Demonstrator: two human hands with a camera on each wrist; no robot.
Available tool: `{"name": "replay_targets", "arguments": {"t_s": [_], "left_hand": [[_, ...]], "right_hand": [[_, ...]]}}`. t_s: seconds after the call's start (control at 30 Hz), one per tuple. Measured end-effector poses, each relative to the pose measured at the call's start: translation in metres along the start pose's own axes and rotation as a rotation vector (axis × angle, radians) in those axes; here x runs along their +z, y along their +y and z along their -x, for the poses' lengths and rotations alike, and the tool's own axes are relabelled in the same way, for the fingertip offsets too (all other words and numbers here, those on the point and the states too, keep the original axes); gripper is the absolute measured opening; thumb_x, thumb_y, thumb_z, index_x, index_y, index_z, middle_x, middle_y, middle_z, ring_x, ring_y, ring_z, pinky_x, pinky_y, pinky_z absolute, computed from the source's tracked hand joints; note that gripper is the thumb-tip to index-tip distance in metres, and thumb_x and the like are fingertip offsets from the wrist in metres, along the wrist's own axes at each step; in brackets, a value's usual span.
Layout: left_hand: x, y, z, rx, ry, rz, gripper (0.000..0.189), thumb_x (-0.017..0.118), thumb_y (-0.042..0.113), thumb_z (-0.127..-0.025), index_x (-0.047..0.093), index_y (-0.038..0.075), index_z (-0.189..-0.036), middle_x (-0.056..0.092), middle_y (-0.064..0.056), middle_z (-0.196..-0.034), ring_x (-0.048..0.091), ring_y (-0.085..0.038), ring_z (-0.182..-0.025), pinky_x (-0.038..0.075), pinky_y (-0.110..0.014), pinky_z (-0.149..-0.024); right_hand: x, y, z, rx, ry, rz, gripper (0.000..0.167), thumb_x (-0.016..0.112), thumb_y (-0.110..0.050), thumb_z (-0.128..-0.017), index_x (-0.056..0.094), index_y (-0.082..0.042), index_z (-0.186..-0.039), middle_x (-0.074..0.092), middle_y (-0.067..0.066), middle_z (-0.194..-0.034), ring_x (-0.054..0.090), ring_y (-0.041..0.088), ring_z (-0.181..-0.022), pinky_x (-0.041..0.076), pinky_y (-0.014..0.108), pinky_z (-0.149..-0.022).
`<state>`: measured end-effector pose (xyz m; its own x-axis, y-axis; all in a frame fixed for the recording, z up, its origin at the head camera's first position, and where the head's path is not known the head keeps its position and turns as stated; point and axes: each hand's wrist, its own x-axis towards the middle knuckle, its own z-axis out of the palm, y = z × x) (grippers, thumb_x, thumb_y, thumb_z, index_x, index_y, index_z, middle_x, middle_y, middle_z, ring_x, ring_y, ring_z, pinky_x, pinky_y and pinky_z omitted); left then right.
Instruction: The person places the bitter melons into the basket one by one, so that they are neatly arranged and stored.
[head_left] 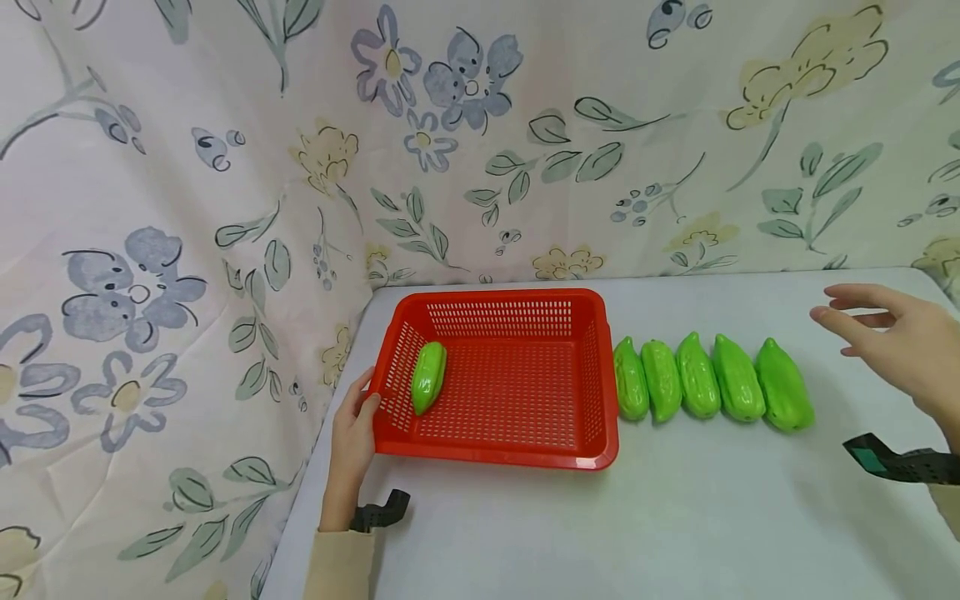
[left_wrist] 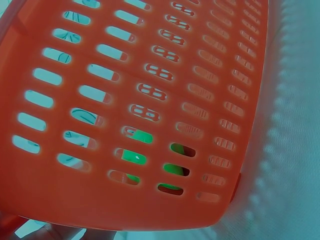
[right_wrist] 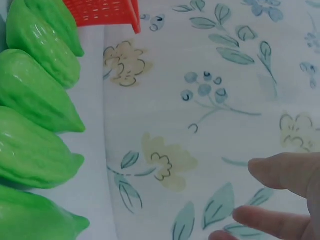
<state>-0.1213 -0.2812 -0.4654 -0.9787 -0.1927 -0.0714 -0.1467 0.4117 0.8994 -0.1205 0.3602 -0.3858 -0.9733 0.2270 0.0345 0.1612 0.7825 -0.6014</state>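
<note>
My left hand (head_left: 354,437) holds the left rim of a red plastic basket (head_left: 495,461), with the thumb near the rim. Inside the basket, by its left wall, lies one shiny green bitter melon (head_left: 429,377). The left wrist view shows the slotted red basket wall (left_wrist: 60,190) close up, with green showing through some slots. Right of the basket, several lumpy green bitter melons (head_left: 698,377) lie side by side in a row. Beyond the row's right end, my right hand (head_left: 900,337) hovers above the table with fingers apart, holding nothing.
The white table (head_left: 675,517) meets a floral cloth (head_left: 660,183) hanging along its back and left sides. A dark wrist mount (head_left: 382,510) is strapped on the left wrist, another mount (head_left: 900,462) on the right.
</note>
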Motion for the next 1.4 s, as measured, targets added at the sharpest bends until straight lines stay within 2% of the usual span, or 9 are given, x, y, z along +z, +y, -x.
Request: {"name": "replay_targets", "arguments": {"t_s": [0.4,0.47,0.57,0.63,0.77,0.93,1.07,1.33,1.4], "left_hand": [[0.002,-0.001,0.000,-0.023,0.015,-0.017,0.048,0.043,0.031,-0.111,0.043,0.035,-0.158,0.057,-0.011,-0.148,0.060,-0.030,-0.117,0.057,-0.017,-0.084],[0.001,0.000,0.000,-0.027,0.010,-0.013,0.048,0.043,0.031,-0.111,0.043,0.035,-0.159,0.057,-0.011,-0.148,0.061,-0.030,-0.117,0.057,-0.016,-0.083],[0.001,0.000,0.000,-0.026,0.003,-0.004,0.048,0.043,0.031,-0.111,0.042,0.035,-0.159,0.057,-0.012,-0.147,0.061,-0.032,-0.116,0.056,-0.015,-0.081],[0.001,0.000,-0.001,-0.025,0.002,0.001,0.048,0.043,0.030,-0.111,0.042,0.035,-0.159,0.057,-0.013,-0.147,0.060,-0.033,-0.116,0.056,-0.015,-0.081],[0.001,0.000,0.000,-0.024,0.003,0.004,0.048,0.043,0.030,-0.111,0.043,0.035,-0.159,0.057,-0.013,-0.147,0.061,-0.033,-0.115,0.056,-0.014,-0.080],[0.001,0.000,-0.001,-0.022,0.009,-0.002,0.048,0.043,0.029,-0.111,0.043,0.034,-0.158,0.058,-0.013,-0.146,0.062,-0.033,-0.114,0.058,-0.017,-0.081],[0.001,0.000,-0.001,-0.019,0.013,-0.008,0.047,0.043,0.028,-0.111,0.044,0.034,-0.158,0.058,-0.013,-0.146,0.062,-0.032,-0.116,0.061,-0.029,-0.090],[0.001,0.000,0.000,-0.022,0.012,-0.006,0.047,0.043,0.028,-0.111,0.044,0.034,-0.158,0.057,-0.013,-0.146,0.061,-0.031,-0.118,0.059,-0.047,-0.099],[0.001,0.001,0.000,-0.021,0.011,-0.008,0.047,0.043,0.029,-0.111,0.044,0.034,-0.158,0.057,-0.013,-0.146,0.060,-0.031,-0.118,0.059,-0.047,-0.099]], "right_hand": [[-0.001,0.010,0.003,0.026,0.012,-0.015,0.059,0.056,-0.034,-0.108,0.047,0.008,-0.148,0.048,0.039,-0.134,0.035,-0.020,-0.065,0.040,0.011,-0.052],[0.000,0.011,0.003,0.025,-0.004,0.006,0.060,0.056,-0.035,-0.108,0.047,0.008,-0.148,0.049,0.039,-0.134,0.050,-0.007,-0.067,0.040,0.013,-0.052],[0.003,0.013,0.002,0.027,-0.029,0.033,0.063,0.056,-0.039,-0.107,0.048,0.006,-0.149,0.050,0.038,-0.133,0.056,0.001,-0.066,0.040,0.015,-0.053],[0.006,0.015,0.001,0.025,-0.046,0.043,0.065,0.056,-0.042,-0.106,0.047,0.006,-0.149,0.051,0.038,-0.134,0.058,0.005,-0.066,0.042,0.020,-0.056],[0.011,0.020,0.001,0.022,-0.071,0.046,0.068,0.056,-0.046,-0.106,0.047,0.004,-0.151,0.053,0.037,-0.134,0.055,-0.003,-0.061,0.048,0.043,-0.065],[0.020,0.026,0.002,0.017,-0.098,0.044,0.067,0.054,-0.045,-0.107,0.047,0.005,-0.150,0.052,0.038,-0.136,0.068,0.021,-0.068,0.045,0.066,-0.075],[0.026,0.031,0.004,0.023,-0.119,0.051,0.066,0.053,-0.046,-0.107,0.048,0.006,-0.148,0.052,0.039,-0.136,0.071,0.036,-0.075,0.046,0.065,-0.074],[0.041,0.046,0.001,-0.003,-0.137,0.088,0.065,0.057,-0.045,-0.105,0.052,0.008,-0.142,0.057,0.040,-0.130,0.072,0.034,-0.075,0.046,0.032,-0.058],[0.044,0.049,0.001,-0.009,-0.140,0.095,0.065,0.057,-0.045,-0.105,0.053,0.009,-0.141,0.057,0.040,-0.128,0.072,0.036,-0.076,0.047,0.032,-0.057]]}}
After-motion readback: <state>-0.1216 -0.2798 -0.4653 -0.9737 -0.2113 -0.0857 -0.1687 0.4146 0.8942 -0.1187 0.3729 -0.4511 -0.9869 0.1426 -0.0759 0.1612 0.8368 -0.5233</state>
